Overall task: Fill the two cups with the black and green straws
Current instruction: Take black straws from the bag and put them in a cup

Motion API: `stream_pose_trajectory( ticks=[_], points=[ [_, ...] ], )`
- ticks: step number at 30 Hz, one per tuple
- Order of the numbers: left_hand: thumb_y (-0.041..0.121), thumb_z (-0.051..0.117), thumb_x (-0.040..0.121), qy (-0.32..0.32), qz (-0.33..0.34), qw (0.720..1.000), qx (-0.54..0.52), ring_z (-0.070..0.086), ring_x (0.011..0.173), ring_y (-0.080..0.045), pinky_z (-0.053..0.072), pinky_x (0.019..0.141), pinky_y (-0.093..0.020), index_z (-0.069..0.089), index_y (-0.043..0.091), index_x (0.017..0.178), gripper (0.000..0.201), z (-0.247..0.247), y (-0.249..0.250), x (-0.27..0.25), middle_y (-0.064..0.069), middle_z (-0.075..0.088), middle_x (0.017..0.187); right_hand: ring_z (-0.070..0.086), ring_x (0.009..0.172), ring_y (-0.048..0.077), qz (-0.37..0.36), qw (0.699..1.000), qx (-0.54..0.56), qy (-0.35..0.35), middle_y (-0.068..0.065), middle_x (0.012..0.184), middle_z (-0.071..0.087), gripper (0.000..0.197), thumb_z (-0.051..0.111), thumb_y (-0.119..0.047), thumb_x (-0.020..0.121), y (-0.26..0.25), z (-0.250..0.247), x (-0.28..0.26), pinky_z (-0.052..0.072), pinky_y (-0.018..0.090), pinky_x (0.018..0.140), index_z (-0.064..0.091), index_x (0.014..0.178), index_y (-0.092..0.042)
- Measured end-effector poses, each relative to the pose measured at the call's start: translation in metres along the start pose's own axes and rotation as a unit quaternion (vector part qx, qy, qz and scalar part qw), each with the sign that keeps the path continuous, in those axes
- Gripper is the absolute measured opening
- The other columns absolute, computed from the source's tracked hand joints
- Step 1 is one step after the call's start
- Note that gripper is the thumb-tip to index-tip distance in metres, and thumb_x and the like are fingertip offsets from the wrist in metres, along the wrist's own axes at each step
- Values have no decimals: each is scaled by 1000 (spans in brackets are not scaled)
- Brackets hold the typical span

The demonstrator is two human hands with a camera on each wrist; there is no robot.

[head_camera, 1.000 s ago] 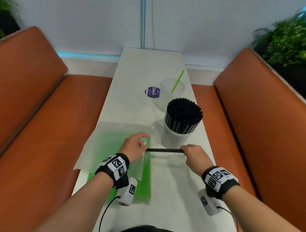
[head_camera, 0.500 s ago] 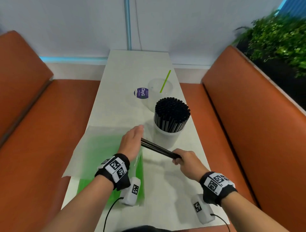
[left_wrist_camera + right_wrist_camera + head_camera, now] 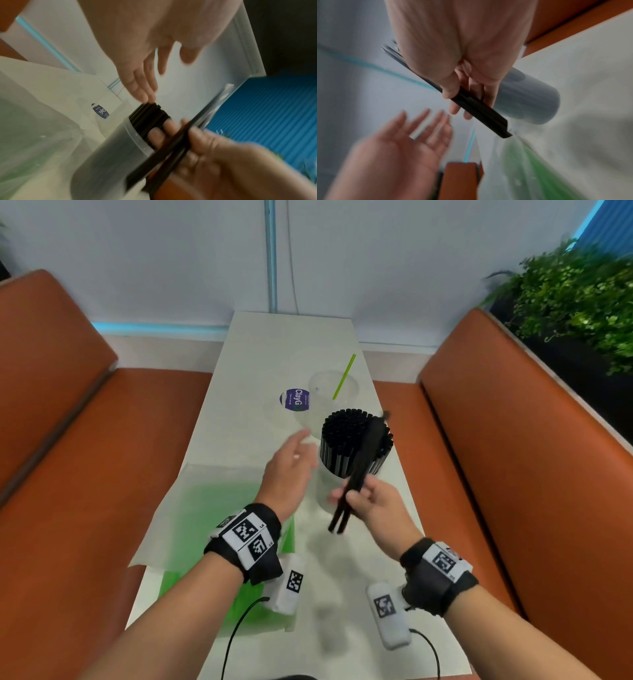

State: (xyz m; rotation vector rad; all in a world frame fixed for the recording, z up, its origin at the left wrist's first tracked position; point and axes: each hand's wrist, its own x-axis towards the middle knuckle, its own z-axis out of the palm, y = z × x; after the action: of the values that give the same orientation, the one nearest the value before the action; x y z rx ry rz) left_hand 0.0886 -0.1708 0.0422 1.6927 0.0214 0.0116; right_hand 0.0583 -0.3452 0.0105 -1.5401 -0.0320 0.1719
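My right hand (image 3: 366,501) grips a small bundle of black straws (image 3: 359,470), tilted up toward the near cup (image 3: 329,491), which is packed with black straws (image 3: 356,436). In the right wrist view the thumb and fingers (image 3: 453,108) curl round that bundle (image 3: 481,109). My left hand (image 3: 291,463) hovers with straight fingers just left of the packed cup and holds nothing; its fingers (image 3: 137,86) show above the straw tops (image 3: 147,115). Behind stands a second clear cup (image 3: 334,392) with one green straw (image 3: 344,376). A clear bag of green straws (image 3: 212,525) lies under my left forearm.
A purple round label (image 3: 296,399) sits on the far cup's side. The narrow white table (image 3: 267,354) runs to the wall between two orange benches (image 3: 68,474). A plant (image 3: 582,302) stands at the right rear.
My left hand has let go of the black bundle and spread beside the cup. My right hand has swung the bundle from lying level to pointing up over the packed cup.
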Motion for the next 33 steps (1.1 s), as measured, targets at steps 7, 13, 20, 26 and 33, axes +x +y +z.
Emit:
stream_pose_trajectory(
  ticks=[7,13,20,26,33],
  points=[
    [17,61,93,-156,17,976,150,68,94,-17,53,91,-39,72,20,108,19,20,-20,-16,0,74,97,68,106,25,-62,994,74,45,10,104,74,19,55,-12,89,-22,-12,20,52,44,95,60,107,-14],
    [6,59,87,-146,-31,983,109,62,66,-19,57,68,-38,68,29,78,27,26,-29,-18,-19,70,80,69,102,28,-69,995,44,56,12,105,74,18,53,-5,97,-42,-21,19,54,40,81,60,113,-9],
    [12,58,92,-114,-31,980,160,65,83,-23,52,77,-30,72,21,105,21,28,-36,-11,-1,72,90,73,90,21,-137,982,-94,89,6,94,76,13,64,-3,91,-92,-39,18,57,30,70,63,104,-7],
    [3,41,96,-123,-28,948,292,58,113,-27,46,97,-31,39,30,149,60,29,-34,-6,-10,55,136,69,93,0,-220,932,-226,179,-13,91,74,15,69,-18,88,-102,-35,20,56,28,87,65,94,-30],
    [-4,38,88,-167,-50,913,369,48,128,-34,44,103,-45,25,35,154,77,37,-37,-8,-13,45,142,68,94,-2,-205,938,-226,166,-18,93,73,14,68,-16,89,-79,-25,29,54,23,89,68,98,-27]
  ],
)
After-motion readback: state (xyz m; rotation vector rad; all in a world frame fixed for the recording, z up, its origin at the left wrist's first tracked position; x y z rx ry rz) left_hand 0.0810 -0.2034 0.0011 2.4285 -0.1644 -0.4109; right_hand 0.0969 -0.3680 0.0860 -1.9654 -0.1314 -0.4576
